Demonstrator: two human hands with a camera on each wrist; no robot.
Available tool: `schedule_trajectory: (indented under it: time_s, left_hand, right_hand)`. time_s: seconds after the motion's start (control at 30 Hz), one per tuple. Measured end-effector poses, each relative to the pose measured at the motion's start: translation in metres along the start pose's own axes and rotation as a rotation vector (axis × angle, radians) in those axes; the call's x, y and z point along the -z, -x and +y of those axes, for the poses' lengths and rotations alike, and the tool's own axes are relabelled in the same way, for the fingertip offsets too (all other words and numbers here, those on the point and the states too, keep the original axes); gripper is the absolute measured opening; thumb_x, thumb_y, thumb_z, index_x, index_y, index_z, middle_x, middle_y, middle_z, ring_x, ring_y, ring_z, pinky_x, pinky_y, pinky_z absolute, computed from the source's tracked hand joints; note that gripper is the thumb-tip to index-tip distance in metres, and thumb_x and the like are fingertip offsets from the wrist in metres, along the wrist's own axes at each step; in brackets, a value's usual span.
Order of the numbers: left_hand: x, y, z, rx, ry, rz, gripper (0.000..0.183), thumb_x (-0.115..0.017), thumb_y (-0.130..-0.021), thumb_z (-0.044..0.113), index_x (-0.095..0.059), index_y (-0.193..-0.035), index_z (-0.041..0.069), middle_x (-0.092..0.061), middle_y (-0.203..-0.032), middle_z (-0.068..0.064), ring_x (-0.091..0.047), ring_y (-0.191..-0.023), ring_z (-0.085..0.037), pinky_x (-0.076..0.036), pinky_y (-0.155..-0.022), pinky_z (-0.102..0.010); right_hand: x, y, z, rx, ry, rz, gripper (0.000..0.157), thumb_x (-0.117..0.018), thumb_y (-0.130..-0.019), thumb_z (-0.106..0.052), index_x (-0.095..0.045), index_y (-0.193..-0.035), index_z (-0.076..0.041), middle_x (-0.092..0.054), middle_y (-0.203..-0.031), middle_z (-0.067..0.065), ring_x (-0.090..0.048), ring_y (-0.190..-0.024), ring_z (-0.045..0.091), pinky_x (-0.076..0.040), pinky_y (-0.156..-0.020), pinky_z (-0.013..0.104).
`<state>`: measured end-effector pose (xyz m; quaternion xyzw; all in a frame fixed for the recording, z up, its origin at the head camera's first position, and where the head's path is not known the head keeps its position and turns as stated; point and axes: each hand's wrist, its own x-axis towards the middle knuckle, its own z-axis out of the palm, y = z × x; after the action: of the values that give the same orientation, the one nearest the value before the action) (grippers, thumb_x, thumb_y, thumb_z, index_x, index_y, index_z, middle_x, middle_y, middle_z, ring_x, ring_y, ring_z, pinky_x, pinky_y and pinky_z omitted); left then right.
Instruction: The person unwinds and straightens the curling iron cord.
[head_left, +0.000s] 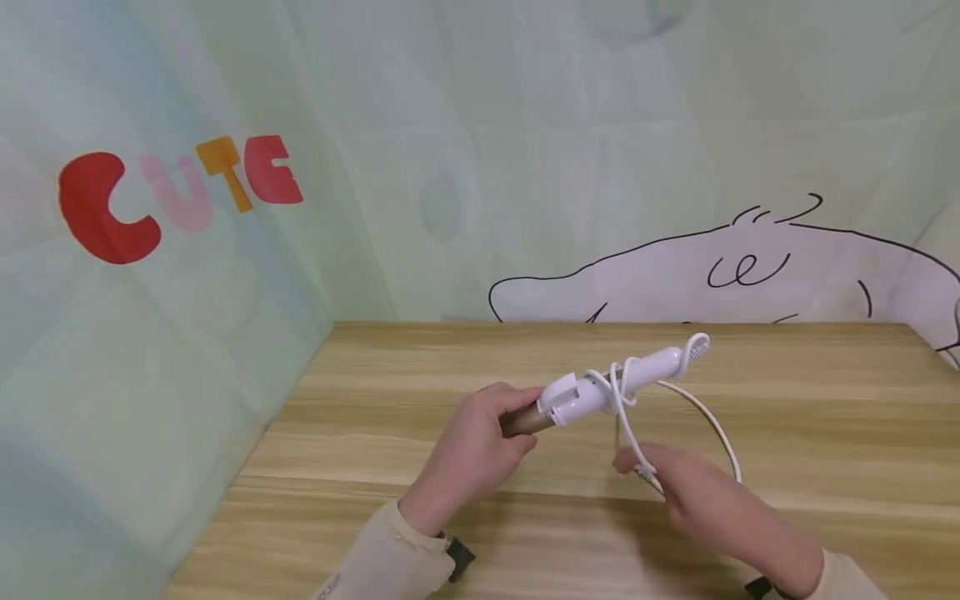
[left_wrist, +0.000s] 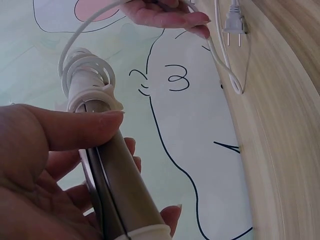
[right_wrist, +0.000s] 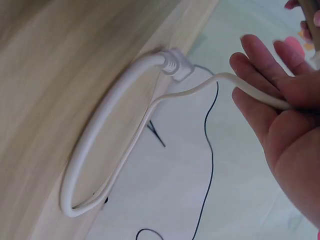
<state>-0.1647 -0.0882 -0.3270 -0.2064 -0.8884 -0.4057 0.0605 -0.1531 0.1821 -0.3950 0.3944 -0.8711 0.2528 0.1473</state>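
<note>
A curling iron with a white handle (head_left: pixel 652 371) and a brown metal barrel (left_wrist: pixel 127 185) is held up above the table. My left hand (head_left: pixel 468 446) grips the barrel, thumb on one side and fingers round the other. The white power cord (head_left: pixel 712 417) is wound in loose loops about the handle. My right hand (head_left: pixel 708 504) holds a stretch of this cord between thumb and fingers, below and right of the handle. In the right wrist view the cord (right_wrist: pixel 185 93) runs out from the hand into a hanging loop. Its two-pin plug (left_wrist: pixel 234 22) dangles free at the end.
The wood-grain table (head_left: pixel 360 467) spreads beneath both hands. A pale printed cloth (head_left: pixel 420 150) hangs behind it and along the left side, with coloured letters and a line-drawn animal. A dark strap (head_left: pixel 459 558) shows at the left cuff.
</note>
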Motion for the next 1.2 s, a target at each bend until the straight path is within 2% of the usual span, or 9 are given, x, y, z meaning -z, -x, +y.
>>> schedule_trajectory:
  time_s: [0.17,0.3,0.43,0.53,0.63,0.87,1.0,1.1,1.2]
  left_hand:
    - [0.001,0.001,-0.001,0.000,-0.045,0.007,0.048,-0.079,-0.077,-0.003,-0.071,-0.123,0.009,-0.068,-0.098,0.002,-0.059,-0.083,-0.011,-0.049,-0.074,-0.028]
    - [-0.001,0.001,-0.001,0.000,-0.069,0.013,0.049,-0.079,-0.076,-0.003,-0.071,-0.123,0.009,-0.068,-0.098,0.001,-0.058,-0.082,-0.011,-0.049,-0.072,-0.028]
    - [-0.004,0.000,-0.001,-0.036,-0.111,0.016,0.050,-0.080,-0.075,-0.004,-0.071,-0.123,0.008,-0.068,-0.096,0.000,-0.057,-0.079,-0.011,-0.048,-0.068,-0.026]
    - [-0.007,0.001,-0.001,-0.081,-0.163,0.033,0.050,-0.080,-0.074,-0.004,-0.072,-0.122,0.009,-0.067,-0.093,0.000,-0.058,-0.078,-0.012,-0.048,-0.068,-0.027]
    - [-0.010,0.003,0.001,-0.121,-0.223,0.056,0.050,-0.079,-0.074,-0.004,-0.072,-0.121,0.011,-0.067,-0.093,-0.001,-0.060,-0.081,-0.015,-0.049,-0.072,-0.030]
    - [-0.014,0.005,0.000,-0.153,-0.311,0.093,0.049,-0.076,-0.075,-0.004,-0.072,-0.121,0.011,-0.067,-0.095,-0.003,-0.060,-0.084,-0.019,-0.051,-0.072,-0.034]
    - [-0.014,0.003,-0.007,-0.179,-0.409,0.176,0.047,-0.076,-0.075,-0.005,-0.074,-0.118,0.013,-0.066,-0.092,-0.002,-0.059,-0.080,-0.021,-0.050,-0.064,-0.036]
    - [-0.013,0.002,-0.010,-0.189,-0.515,0.196,0.045,-0.077,-0.074,-0.004,-0.077,-0.113,0.017,-0.066,-0.089,-0.002,-0.058,-0.075,-0.022,-0.048,-0.058,-0.037]
    - [-0.010,0.001,-0.008,-0.170,-0.600,0.129,0.048,-0.074,-0.072,-0.006,-0.078,-0.110,0.023,-0.066,-0.088,0.000,-0.055,-0.073,-0.020,-0.044,-0.061,-0.037]
  right_hand:
    - [0.003,-0.001,0.006,0.026,0.004,0.088,0.049,-0.068,-0.066,0.024,-0.069,-0.097,-0.014,-0.071,-0.100,-0.001,-0.067,-0.094,0.019,-0.055,-0.079,0.039]
    - [0.008,-0.003,0.002,-0.032,-0.047,0.139,0.046,-0.081,-0.073,0.006,-0.066,-0.114,-0.010,-0.070,-0.106,-0.002,-0.065,-0.100,0.017,-0.051,-0.087,0.030]
    - [0.015,-0.007,-0.011,-0.155,-0.397,0.154,0.045,-0.076,-0.083,0.001,-0.059,-0.125,-0.001,-0.068,-0.112,0.006,-0.064,-0.106,0.016,-0.048,-0.092,0.023]
    - [0.018,-0.009,-0.021,-0.289,-0.779,0.154,0.033,-0.065,-0.092,0.005,-0.057,-0.124,0.006,-0.068,-0.112,0.014,-0.067,-0.104,0.020,-0.052,-0.088,0.029]
    - [0.015,-0.010,-0.030,-0.357,-0.979,0.159,0.027,-0.059,-0.095,0.005,-0.057,-0.122,0.008,-0.068,-0.113,0.016,-0.067,-0.105,0.023,-0.053,-0.088,0.035]
    - [0.007,-0.011,-0.043,-0.285,-1.064,0.216,0.029,-0.056,-0.094,0.011,-0.062,-0.121,0.000,-0.069,-0.103,0.012,-0.070,-0.093,0.022,-0.056,-0.081,0.035]
    - [0.012,-0.010,-0.041,-0.233,-1.131,0.158,0.029,-0.053,-0.094,0.014,-0.062,-0.117,-0.002,-0.068,-0.095,0.010,-0.070,-0.080,0.022,-0.058,-0.071,0.040]
    - [0.020,-0.008,-0.036,-0.190,-1.064,0.107,0.027,-0.053,-0.093,0.015,-0.062,-0.113,-0.001,-0.066,-0.092,0.008,-0.068,-0.076,0.020,-0.057,-0.067,0.037]
    - [0.030,-0.006,-0.033,-0.174,-0.896,0.105,0.025,-0.055,-0.091,0.017,-0.062,-0.107,-0.001,-0.063,-0.090,0.006,-0.065,-0.072,0.018,-0.055,-0.064,0.032]
